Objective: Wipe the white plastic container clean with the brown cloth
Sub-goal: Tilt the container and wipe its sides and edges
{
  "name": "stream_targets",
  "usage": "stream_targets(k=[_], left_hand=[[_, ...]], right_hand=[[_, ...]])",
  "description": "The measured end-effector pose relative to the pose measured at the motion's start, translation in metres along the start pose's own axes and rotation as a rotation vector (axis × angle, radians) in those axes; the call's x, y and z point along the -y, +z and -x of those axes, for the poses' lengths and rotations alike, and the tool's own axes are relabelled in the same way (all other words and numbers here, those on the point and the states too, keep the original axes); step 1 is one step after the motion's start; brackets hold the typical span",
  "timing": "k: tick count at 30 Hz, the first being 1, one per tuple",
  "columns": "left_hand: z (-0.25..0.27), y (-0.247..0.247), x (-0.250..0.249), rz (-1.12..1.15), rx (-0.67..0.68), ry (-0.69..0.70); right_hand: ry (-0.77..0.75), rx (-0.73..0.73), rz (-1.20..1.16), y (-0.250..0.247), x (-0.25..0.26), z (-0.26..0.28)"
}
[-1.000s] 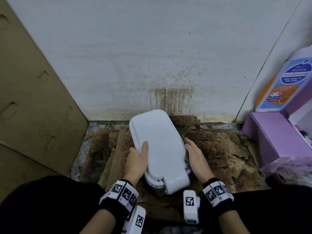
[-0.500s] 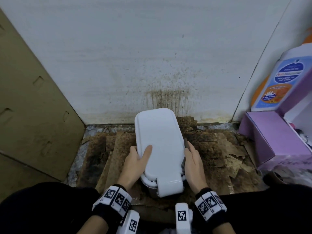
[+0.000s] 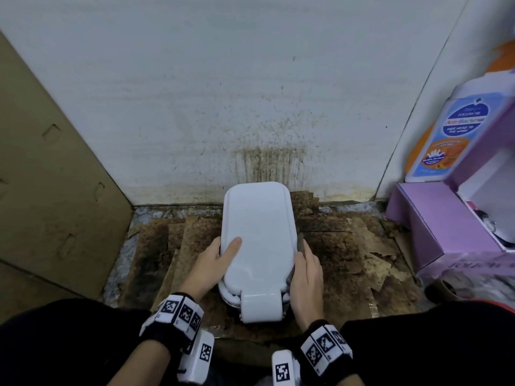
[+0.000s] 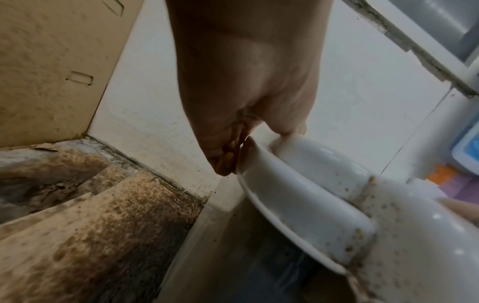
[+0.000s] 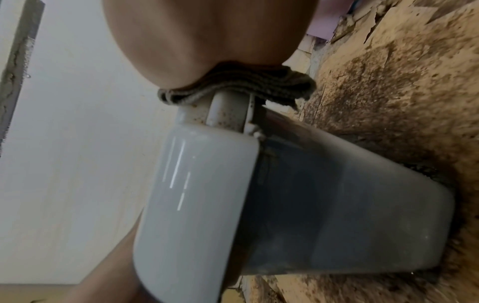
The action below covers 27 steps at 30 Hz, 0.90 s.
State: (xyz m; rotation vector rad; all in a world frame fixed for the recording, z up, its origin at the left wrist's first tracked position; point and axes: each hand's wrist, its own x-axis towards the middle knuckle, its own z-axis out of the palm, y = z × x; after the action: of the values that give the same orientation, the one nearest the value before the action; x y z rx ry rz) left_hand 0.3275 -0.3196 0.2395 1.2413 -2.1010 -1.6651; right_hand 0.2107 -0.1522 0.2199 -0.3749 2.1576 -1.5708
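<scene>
The white plastic container (image 3: 259, 235) stands lid-up on stained cardboard near the wall. My left hand (image 3: 223, 256) grips its left rim, thumb lying on the lid. In the left wrist view the left hand's fingers (image 4: 225, 162) hook under the rim of the container (image 4: 305, 196), which carries brown specks. My right hand (image 3: 305, 264) lies flat along the right side and presses the brown cloth (image 3: 300, 244) against it. In the right wrist view the folded cloth (image 5: 241, 88) sits between my palm and the rim of the container (image 5: 202, 194); my right fingers are hidden there.
Stained, peeling cardboard sheets (image 3: 348, 246) cover the floor. A spattered white wall (image 3: 250, 107) stands close behind, with a brown cardboard panel (image 3: 55, 190) on the left. A purple box (image 3: 446, 227) and a wash bottle (image 3: 451, 135) stand at the right.
The container has turned from slanted to straight and sits closer to my body. My right hand has closed in against its right side with the cloth. My left hand keeps its grip.
</scene>
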Motion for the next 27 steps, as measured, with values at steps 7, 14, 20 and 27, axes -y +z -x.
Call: stream_targets(k=[7,14,20,27], left_hand=[[-0.001,-0.003,-0.004,0.005,0.020,0.022],[-0.005,-0.007,0.000,0.011,0.010,0.018],[-0.002,0.001,-0.003,-0.086,-0.048,-0.008],[0.003,0.014,-0.024,-0.567,-0.324,0.090]], right_hand=[[0.017,-0.019,-0.051,0.003,0.002,0.000],[0.000,-0.027,-0.024,0.009,0.000,0.001],[-0.006,-0.055,-0.043,0.013,-0.004,0.002],[-0.012,-0.072,-0.125,0.015,-0.004,0.004]])
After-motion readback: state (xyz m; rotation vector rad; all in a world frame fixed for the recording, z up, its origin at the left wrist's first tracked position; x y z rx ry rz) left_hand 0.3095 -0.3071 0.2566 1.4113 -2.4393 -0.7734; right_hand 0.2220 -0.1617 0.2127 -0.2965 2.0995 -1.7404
